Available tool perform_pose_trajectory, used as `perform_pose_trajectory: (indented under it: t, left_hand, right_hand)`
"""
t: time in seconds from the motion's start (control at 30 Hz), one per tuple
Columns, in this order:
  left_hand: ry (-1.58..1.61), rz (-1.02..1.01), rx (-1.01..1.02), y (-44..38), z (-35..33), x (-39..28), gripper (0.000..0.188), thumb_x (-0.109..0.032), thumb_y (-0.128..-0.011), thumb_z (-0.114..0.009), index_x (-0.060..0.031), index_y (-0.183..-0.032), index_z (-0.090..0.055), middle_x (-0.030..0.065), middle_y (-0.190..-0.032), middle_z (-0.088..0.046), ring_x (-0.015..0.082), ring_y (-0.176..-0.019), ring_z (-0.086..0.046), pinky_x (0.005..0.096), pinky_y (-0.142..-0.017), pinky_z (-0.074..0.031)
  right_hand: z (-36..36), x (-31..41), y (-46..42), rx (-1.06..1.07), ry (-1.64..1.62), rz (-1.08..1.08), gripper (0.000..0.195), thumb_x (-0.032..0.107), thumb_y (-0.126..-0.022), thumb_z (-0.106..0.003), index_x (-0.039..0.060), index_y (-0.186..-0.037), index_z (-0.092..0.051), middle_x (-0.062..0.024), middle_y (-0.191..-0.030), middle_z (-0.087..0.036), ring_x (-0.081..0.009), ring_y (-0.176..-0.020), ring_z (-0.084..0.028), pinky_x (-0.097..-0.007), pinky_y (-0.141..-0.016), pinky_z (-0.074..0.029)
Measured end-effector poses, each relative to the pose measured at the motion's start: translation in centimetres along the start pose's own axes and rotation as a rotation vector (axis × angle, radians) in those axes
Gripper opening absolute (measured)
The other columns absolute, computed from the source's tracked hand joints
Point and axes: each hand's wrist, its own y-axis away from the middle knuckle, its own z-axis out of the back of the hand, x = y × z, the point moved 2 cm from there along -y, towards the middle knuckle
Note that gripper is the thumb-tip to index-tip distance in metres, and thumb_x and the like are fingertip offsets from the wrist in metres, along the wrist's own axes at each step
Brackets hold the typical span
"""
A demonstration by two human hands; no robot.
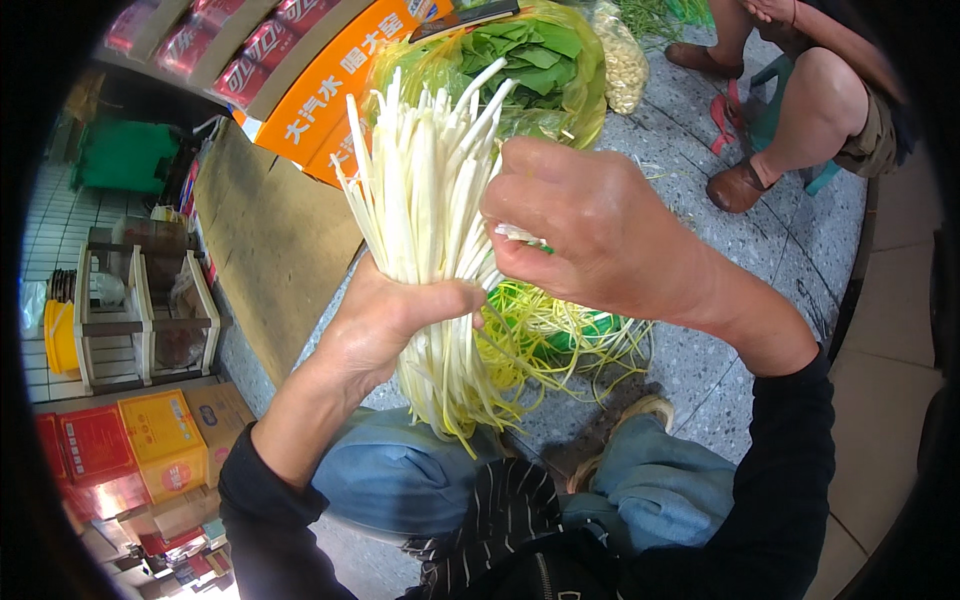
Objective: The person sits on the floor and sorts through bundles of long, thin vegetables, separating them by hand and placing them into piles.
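Observation:
My left hand [397,315] is wrapped around a thick bunch of blanched garlic chives [420,210], its thumb across the front. The white stalk ends point up and away from me; yellowish leaf tips hang below the grip. At the bunch's right side, my right hand [585,225] is closed in a fist. A small whitish scrap [521,234] pokes out between its fingers. Whether these fingers also pinch a stalk is hidden. Beneath both hands, more yellow chives [555,330] lie loose on the grey floor over green plastic.
Beyond the bunch sit a yellow plastic bag of green leaves [525,60] and a bag of peeled garlic cloves [624,67]. An orange carton [322,105] and red drink packs stand upper left. Another person's knee [825,97] is upper right. Cartons [161,442] and a shelf rack [142,322] line the left.

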Motion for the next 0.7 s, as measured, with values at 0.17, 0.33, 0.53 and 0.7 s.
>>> perform_pose_trajectory:
  t: [0.17,0.33,0.53,0.7]
  left_hand:
    - [0.017,0.088,-0.034,-0.1,0.7,0.6,0.028,0.002,-0.066,-0.063,0.0079,-0.093,-0.058,0.0117,-0.079,-0.062,0.0176,-0.071,-0.06,0.028,-0.065,-0.049]
    - [0.03,0.027,-0.041,0.2,1.0,0.7,0.031,0.0,-0.067,-0.063,0.01,-0.096,-0.056,0.0133,-0.076,-0.063,0.0173,-0.069,-0.06,0.027,-0.066,-0.048]
    - [-0.004,0.06,-0.026,0.1,0.6,0.8,0.041,0.003,-0.065,-0.063,0.0081,-0.105,-0.052,0.0134,-0.083,-0.062,0.0174,-0.068,-0.06,0.0275,-0.064,-0.049]
    - [-0.049,-0.095,-0.012,0.9,-0.5,0.5,0.046,0.003,-0.065,-0.064,0.0097,-0.108,-0.048,0.0152,-0.085,-0.061,0.0194,-0.065,-0.06,0.0303,-0.063,-0.05]
  right_hand:
    - [-1.1,-1.7,0.0,-0.236,0.067,-0.086,0.014,0.012,-0.069,-0.061,0.0024,-0.074,-0.051,-0.0122,-0.066,-0.048,-0.0275,-0.061,-0.054,-0.0367,-0.052,-0.044]
    - [-2.7,-5.0,0.4,-0.287,-1.012,-0.738,0.019,0.017,-0.07,-0.065,-0.0003,-0.063,-0.059,0.0014,-0.054,-0.051,-0.0043,-0.051,-0.043,-0.0224,-0.046,-0.034]
    - [-3.6,-4.6,0.7,-0.346,-0.643,-0.704,0.022,0.019,-0.066,-0.066,0.0009,-0.058,-0.057,0.0003,-0.051,-0.05,-0.0071,-0.048,-0.042,-0.0254,-0.045,-0.034]
    - [-5.5,-10.4,2.0,-0.521,-1.118,-1.116,0.016,0.016,-0.069,-0.066,0.004,-0.062,-0.059,-0.0003,-0.053,-0.05,-0.009,-0.045,-0.041,-0.0269,-0.043,-0.035]
